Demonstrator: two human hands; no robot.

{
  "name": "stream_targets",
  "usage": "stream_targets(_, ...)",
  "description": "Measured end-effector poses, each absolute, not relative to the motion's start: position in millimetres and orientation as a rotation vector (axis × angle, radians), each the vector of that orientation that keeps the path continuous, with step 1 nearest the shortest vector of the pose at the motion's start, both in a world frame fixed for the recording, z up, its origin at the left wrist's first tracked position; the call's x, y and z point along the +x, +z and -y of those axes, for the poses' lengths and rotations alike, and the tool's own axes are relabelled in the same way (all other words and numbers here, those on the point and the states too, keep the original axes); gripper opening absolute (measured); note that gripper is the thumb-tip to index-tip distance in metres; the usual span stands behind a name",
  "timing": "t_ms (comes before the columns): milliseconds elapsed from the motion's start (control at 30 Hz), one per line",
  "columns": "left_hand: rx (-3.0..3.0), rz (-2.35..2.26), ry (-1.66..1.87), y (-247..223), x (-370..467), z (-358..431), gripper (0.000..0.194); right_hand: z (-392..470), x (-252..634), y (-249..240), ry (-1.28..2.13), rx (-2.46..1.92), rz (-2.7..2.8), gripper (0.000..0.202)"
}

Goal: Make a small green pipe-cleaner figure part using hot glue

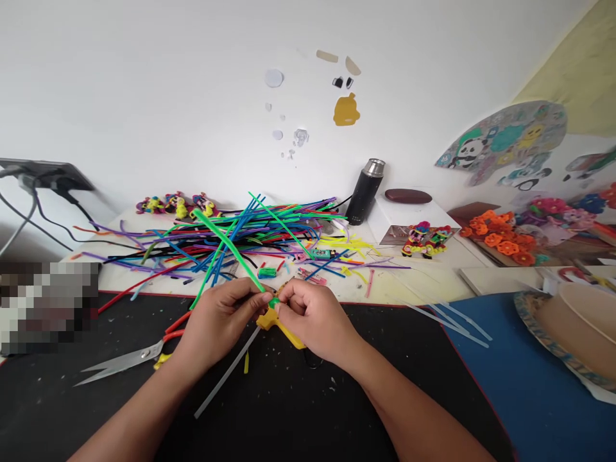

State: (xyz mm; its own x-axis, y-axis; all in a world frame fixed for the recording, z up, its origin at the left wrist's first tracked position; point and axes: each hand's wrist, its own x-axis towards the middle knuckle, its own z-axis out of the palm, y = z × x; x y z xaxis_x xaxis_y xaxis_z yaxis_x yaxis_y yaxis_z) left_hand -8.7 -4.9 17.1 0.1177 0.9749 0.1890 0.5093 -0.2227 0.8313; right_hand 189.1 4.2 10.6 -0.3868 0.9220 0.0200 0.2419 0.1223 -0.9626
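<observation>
The left hand [212, 324] has its fingers closed in a pinch on a green pipe cleaner [231, 247] near its lower end; the right hand [320, 324] pinches that same end. The pipe cleaner slants up and leftward. Just below the hands is a yellow glue gun [289, 333] with a pale glue stick [224, 375]. Scissors [129, 359] lie on the black mat [260, 423] beside the left forearm. Beyond, a colorful heap [274, 224] of pipe cleaners covers part of the desk [392, 285].

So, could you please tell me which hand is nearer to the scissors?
Left. The left hand is just to the right of the scissors; the right hand is farther to the right.
</observation>
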Motion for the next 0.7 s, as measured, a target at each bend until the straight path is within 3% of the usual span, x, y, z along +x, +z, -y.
stream_targets(400,1.323,-1.211,0.945,33.6,-4.8,1.8,0.043,-7.2,190.8,20.6,1.425,-1.197,1.581,0.007)
stream_targets(700,1.328,-1.167,0.947,22.0,-6.7,1.1,0.038,-5.3,189.4,20.6,1.456,-1.174,1.553,0.008)
